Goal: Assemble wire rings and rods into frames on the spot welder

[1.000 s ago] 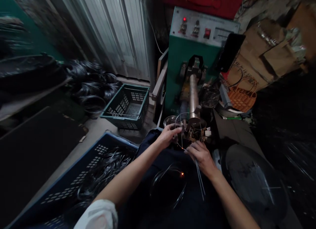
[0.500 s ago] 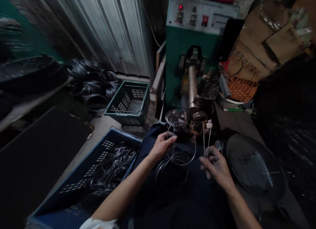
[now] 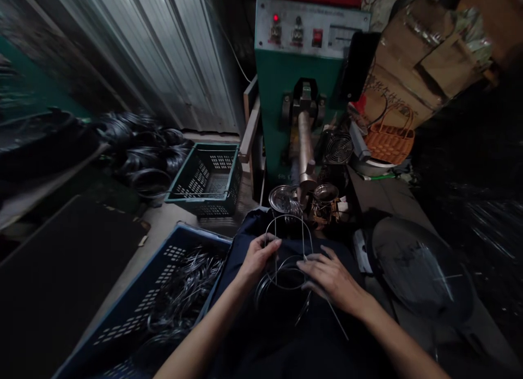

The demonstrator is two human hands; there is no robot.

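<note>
My left hand [image 3: 258,257] grips the side of a bent wire frame [image 3: 288,232], a thin silver loop held upright above my lap. My right hand [image 3: 332,280] lies across the frame's lower part, and a straight thin wire [image 3: 335,318] runs out beneath the palm. Under both hands, several wire rings [image 3: 281,294] rest on the dark cloth [image 3: 249,232] covering my lap. Just beyond the frame stands the metal electrode arm [image 3: 305,145] of a green welding machine [image 3: 296,79], with round shiny metal pieces [image 3: 283,199] beside its base.
A blue perforated crate [image 3: 122,313] full of wire rings sits at my left. Beyond it stand a green crate [image 3: 204,180] and heaped black wire coils [image 3: 139,145]. A dark round disc [image 3: 417,264], a wicker basket [image 3: 390,142] and cardboard [image 3: 420,57] lie right.
My right hand has moved left and now lies across the wire frame, with the straight wire beneath it. The frame has come closer to my body, and the view has shifted slightly.
</note>
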